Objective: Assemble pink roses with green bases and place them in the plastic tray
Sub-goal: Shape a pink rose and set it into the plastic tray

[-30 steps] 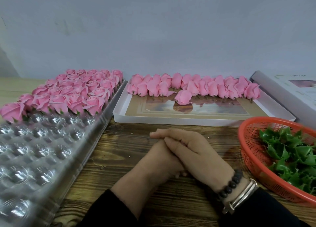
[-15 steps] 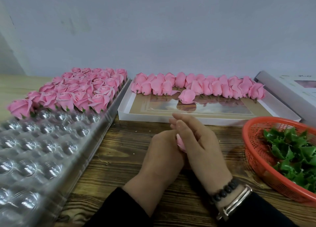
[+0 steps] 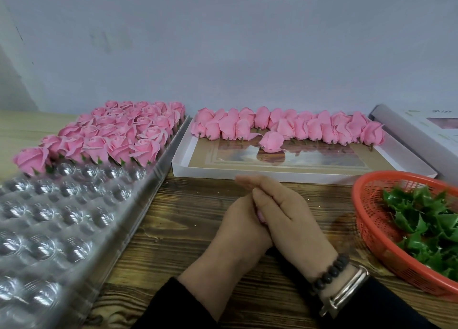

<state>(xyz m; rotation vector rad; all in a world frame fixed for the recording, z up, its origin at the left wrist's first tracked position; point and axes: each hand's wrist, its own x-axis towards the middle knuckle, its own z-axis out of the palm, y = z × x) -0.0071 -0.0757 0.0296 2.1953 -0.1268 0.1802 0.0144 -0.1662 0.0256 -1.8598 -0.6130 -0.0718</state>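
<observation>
Head view: I see my two hands pressed together over the wooden table [image 3: 188, 219], near the middle of the scene. My right hand [image 3: 290, 219] lies on top, its fingers straight and together, laid across my left hand [image 3: 238, 229]. A sliver of pink, a rose [image 3: 260, 214], shows between the palms; I cannot tell how my left fingers lie, since the right hand hides them. A bead bracelet [image 3: 330, 270] and a metal band [image 3: 347, 291] sit on my right wrist, above a dark sleeve [image 3: 386, 311].

The plastic tray [image 3: 62, 219] fills the left side. Its far rows hold finished roses [image 3: 116, 135] with green bases under them; its near cups are bare. Far centre, a white box [image 3: 280, 172] holds a line of pink buds [image 3: 297, 128] along its far edge, with one bud [image 3: 271, 141] lying apart, just nearer than the line. On the right, a red basket [image 3: 371, 219] holds green bases [image 3: 426, 224]. Another box [image 3: 421, 128] lies at the far right, cut off by the frame. A pale wall [image 3: 223, 43] stands behind everything.
</observation>
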